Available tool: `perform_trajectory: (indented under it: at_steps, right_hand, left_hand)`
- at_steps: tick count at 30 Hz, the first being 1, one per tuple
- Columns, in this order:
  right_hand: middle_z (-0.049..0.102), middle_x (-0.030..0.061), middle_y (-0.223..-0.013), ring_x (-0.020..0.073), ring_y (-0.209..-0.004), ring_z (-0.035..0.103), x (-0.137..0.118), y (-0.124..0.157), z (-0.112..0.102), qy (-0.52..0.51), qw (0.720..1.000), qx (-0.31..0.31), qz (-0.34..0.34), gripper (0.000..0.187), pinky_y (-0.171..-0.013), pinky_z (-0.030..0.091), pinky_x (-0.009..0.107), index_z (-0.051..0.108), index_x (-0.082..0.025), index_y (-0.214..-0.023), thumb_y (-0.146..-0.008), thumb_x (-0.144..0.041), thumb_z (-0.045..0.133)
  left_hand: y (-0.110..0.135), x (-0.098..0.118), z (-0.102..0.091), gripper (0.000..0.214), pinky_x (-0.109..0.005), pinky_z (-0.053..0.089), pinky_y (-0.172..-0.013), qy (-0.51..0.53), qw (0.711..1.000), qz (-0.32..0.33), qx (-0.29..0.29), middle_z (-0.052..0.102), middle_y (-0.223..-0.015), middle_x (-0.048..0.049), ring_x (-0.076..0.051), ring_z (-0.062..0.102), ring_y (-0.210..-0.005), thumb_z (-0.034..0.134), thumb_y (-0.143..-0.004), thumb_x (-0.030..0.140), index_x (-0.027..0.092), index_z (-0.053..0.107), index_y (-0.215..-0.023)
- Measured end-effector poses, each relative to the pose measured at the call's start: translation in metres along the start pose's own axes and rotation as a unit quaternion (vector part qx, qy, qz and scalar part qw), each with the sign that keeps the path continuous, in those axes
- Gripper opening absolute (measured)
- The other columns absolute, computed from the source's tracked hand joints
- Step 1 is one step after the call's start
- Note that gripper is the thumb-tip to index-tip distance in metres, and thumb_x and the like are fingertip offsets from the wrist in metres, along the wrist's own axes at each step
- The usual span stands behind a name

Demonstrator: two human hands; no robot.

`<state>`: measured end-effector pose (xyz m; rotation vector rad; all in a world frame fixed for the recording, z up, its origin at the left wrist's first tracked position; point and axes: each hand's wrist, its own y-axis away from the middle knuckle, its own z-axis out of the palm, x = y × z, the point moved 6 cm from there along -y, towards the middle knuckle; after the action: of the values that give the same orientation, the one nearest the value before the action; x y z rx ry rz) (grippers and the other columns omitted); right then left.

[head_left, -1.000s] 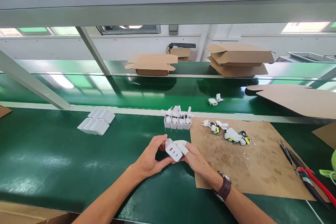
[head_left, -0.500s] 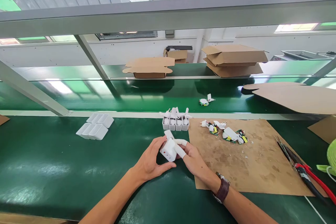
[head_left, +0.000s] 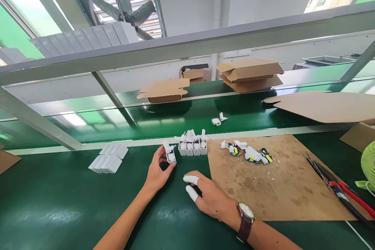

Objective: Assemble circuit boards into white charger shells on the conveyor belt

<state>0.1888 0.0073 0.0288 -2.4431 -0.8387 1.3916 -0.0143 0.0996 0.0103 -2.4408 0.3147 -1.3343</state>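
Note:
Between the thumb and fingers of my left hand (head_left: pixel 158 170) is a white plastic charger housing (head_left: pixel 170 157), with a loose white part sticking out of its top. It is held just left of a row of several similar white housings (head_left: pixel 192 148), which stand side by side with white parts lying across their tops. My right hand (head_left: pixel 209 195) hovers over the green bench, holding nothing, its fingers apart. White finger cots cover two of its fingertips. Further left lies a block of white plastic cases (head_left: pixel 108 159).
A stained cardboard sheet (head_left: pixel 281 187) on the right carries several small circuit boards with white parts (head_left: pixel 253 154). Red-and-black pliers (head_left: pixel 336 187) and tweezers lie at its right edge. Another small board (head_left: pixel 216 121) sits on the green ledge behind. Folded cartons (head_left: pixel 249 74) stand farther back.
My left hand has carried the white housing left and away, up beside the row. The right hand has let go of it and drawn back towards me. The view has tilted up.

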Motion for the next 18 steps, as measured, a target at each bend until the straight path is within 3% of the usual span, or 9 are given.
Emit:
perform_trajectory:
  at_steps: [5, 9, 12, 15, 18]
  right_hand:
    - [0.067, 0.0086, -0.122, 0.0206, -0.103, 0.069, -0.003, 0.002, 0.003, 0.051, 0.998, -0.001, -0.049, 0.031, -0.089, 0.06, 0.036, 0.054, -0.024, -0.128, -0.099, -0.014, 0.047]
    - [0.068, 0.0088, -0.122, 0.0219, -0.104, 0.069, -0.002, 0.003, 0.006, 0.079, 0.995, -0.012, -0.051, 0.031, -0.09, 0.059, 0.036, 0.055, -0.023, -0.126, -0.097, -0.013, 0.05]
    - [0.068, 0.0086, -0.122, 0.0219, -0.105, 0.069, -0.001, 0.003, 0.008, 0.089, 0.995, -0.018, -0.049, 0.031, -0.091, 0.059, 0.034, 0.057, -0.022, -0.125, -0.096, -0.013, 0.051]
    - [0.069, 0.0097, -0.121, 0.0232, -0.105, 0.069, -0.002, 0.003, 0.01, 0.098, 0.993, -0.029, -0.051, 0.029, -0.093, 0.059, 0.035, 0.061, -0.019, -0.123, -0.096, -0.015, 0.052]
    - [0.07, 0.0104, -0.12, 0.0247, -0.103, 0.068, -0.001, 0.003, 0.012, 0.115, 0.992, -0.038, -0.046, 0.026, -0.092, 0.059, 0.036, 0.064, -0.018, -0.119, -0.096, -0.017, 0.054]
  left_hand:
    - [-0.022, -0.014, 0.013, 0.061, -0.046, 0.063, -0.09, 0.048, 0.999, -0.012, -0.012, 0.065, -0.131, -0.0151, -0.026, 0.072, -0.108, 0.066, -0.087, 0.039, 0.022, 0.045, -0.142]
    - [-0.032, -0.007, 0.019, 0.056, -0.042, 0.063, -0.09, 0.05, 0.997, 0.038, -0.037, 0.066, -0.13, -0.0156, -0.024, 0.072, -0.11, 0.057, -0.088, 0.027, 0.02, 0.044, -0.142]
    - [-0.049, 0.012, 0.007, 0.043, -0.038, 0.063, -0.084, -0.011, 0.996, 0.091, -0.009, 0.069, -0.124, -0.0148, -0.023, 0.073, -0.107, 0.05, -0.091, 0.023, 0.019, 0.052, -0.134]
    - [-0.077, 0.04, -0.004, 0.034, -0.043, 0.061, -0.087, -0.056, 0.991, 0.122, 0.022, 0.066, -0.126, -0.0151, -0.025, 0.07, -0.109, 0.048, -0.097, 0.029, 0.019, 0.055, -0.128]
    - [-0.104, 0.077, 0.011, 0.03, -0.044, 0.059, -0.09, -0.073, 0.982, 0.172, -0.023, 0.067, -0.122, -0.0122, -0.024, 0.069, -0.104, 0.052, -0.098, 0.035, 0.02, 0.06, -0.123]
